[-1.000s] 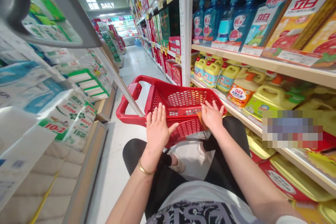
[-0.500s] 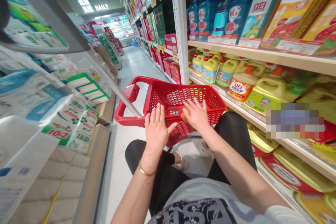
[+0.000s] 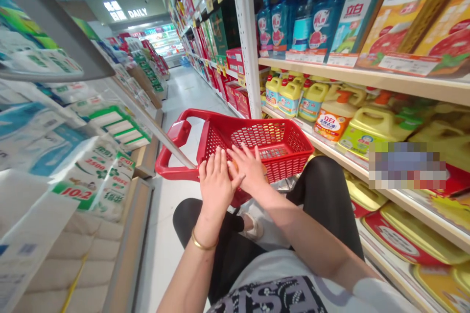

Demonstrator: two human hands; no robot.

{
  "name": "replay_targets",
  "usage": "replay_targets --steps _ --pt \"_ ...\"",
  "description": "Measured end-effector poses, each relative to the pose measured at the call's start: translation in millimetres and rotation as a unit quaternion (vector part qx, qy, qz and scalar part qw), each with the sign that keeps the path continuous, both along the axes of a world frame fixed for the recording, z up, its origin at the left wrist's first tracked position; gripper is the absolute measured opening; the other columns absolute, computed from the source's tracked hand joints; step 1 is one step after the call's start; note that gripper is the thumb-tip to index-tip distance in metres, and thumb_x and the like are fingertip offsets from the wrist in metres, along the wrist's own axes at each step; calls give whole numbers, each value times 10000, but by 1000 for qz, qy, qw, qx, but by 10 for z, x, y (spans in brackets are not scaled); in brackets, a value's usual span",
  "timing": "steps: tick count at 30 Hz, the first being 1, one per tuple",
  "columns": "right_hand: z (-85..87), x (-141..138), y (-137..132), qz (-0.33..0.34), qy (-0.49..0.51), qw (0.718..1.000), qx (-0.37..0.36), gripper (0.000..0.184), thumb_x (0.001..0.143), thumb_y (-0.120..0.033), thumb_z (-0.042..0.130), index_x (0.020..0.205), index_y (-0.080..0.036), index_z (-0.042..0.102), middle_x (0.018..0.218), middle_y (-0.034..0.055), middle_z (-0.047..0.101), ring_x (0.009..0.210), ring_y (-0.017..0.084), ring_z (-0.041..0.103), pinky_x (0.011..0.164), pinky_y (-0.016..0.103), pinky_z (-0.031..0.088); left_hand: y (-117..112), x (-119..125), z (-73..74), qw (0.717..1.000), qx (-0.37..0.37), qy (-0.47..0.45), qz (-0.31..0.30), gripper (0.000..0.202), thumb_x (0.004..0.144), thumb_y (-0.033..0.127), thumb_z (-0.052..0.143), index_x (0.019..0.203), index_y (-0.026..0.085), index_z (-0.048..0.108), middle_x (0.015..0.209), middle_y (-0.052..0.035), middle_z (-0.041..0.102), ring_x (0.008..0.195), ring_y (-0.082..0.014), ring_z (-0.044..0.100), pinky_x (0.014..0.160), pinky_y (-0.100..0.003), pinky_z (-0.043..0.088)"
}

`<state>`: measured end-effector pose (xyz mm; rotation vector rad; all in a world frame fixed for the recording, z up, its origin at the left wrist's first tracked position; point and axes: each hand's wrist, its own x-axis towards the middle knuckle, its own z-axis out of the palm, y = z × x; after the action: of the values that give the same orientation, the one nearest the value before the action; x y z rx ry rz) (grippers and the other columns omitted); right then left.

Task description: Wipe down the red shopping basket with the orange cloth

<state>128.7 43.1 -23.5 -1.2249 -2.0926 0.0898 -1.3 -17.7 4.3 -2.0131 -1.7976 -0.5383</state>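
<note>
Left hand [image 3: 216, 176]: open, palm down, fingers slightly apart, at the near edge of the red cart by its handle end; its thumb overlaps the right hand in view.
Right hand [image 3: 248, 168]: fingers extended, palm down, over an orange-brown item [image 3: 235, 164]; whether it grips this or only presses on it, I cannot tell.
Orange-brown item: mostly hidden beneath the right hand; too covered to identify.
Red cart [image 3: 290, 170]: in front of the person, between 2 black-clad knees [image 3: 325, 200], its perforated basket reaching toward the shelves.
Grey pole [image 3: 161, 139]: slanting down to the cart's handle end.
Bracelet [image 3: 204, 241]: 1 gold band, left wrist.
Right shelves: blue pump bottles [image 3: 281, 24] above yellow jugs [image 3: 290, 97].
Left side: tissue packs [image 3: 91, 176], stacked.
</note>
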Motion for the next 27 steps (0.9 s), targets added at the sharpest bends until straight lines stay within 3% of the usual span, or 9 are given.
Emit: replay_targets --steps 2,4,9,12,15,18,21,24,27 --pt "-6 55 22 11 -7 1000 9 502 1125 -507 434 1554 -303 594 1644 38 556 1622 312 343 1345 680 27 -1 -3 10 1000 -3 7 -3 844 1066 639 420 1712 107 306 1754 -170 330 1531 -384 466 1289 -568 264" --pt "-86 333 109 -12 -12 1000 12 495 1112 -533 457 1510 -302 638 1636 48 565 1616 330 351 1326 716 -23 1 -5 6 1000 -6 8 -3 840 1069 633 416 1716 111 295 1756 -160 331 1530 -385 464 1285 -569 267" --pt "-353 1392 434 -187 -3 982 -17 472 1113 -455 393 1362 -287 756 1592 64 612 1588 356 391 1291 768 -41 15 5 -40 1000 1 -11 -2 844 1063 645 425 1724 137 286 1759 -145 332 1544 -388 450 1302 -569 240" --pt "-365 1648 535 -257 9 964 -73 513 1118 -424 329 1355 -301 767 1606 53 598 1602 379 357 1272 805 -6 23 15 -55 1000 5 -19 -1 841 1067 644 415 1723 135 285 1759 -144 332 1549 -386 444 1306 -572 234" --pt "-278 1319 431 -235 12 968 -87 516 1122 -423 333 1368 -290 766 1594 55 609 1609 414 330 1266 827 16 27 20 -53 1000 9 -22 -3 847 1065 648 418 1722 130 286 1753 -153 344 1539 -390 454 1298 -579 243" --pt "-147 645 195 -106 8 994 -34 481 1133 -435 362 1428 -304 719 1611 40 593 1601 362 363 1305 772 50 21 14 -37 1000 9 -18 -2 855 1057 656 431 1722 136 292 1745 -164 360 1508 -400 484 1283 -585 262" --pt "-18 115 22 -15 8 1000 -7 467 1140 -445 386 1511 -316 638 1618 16 588 1596 304 382 1346 683 80 8 -2 -14 1000 5 -1 -1 849 1056 655 429 1721 143 299 1741 -160 373 1486 -403 500 1278 -585 267" --pt "12 31 15 17 0 1000 -2 475 1132 -491 421 1524 -315 623 1606 19 601 1587 297 403 1356 642 93 -5 -18 2 1000 -4 15 -5 837 1059 650 424 1721 153 303 1745 -149 370 1482 -398 501 1274 -579 274" --pt "-103 389 147 -7 -4 1000 -6 490 1113 -539 457 1472 -288 678 1570 44 636 1558 317 447 1354 641 76 -5 -21 0 1000 -9 16 -5 837 1060 653 418 1720 151 305 1748 -144 367 1470 -402 507 1265 -581 283"
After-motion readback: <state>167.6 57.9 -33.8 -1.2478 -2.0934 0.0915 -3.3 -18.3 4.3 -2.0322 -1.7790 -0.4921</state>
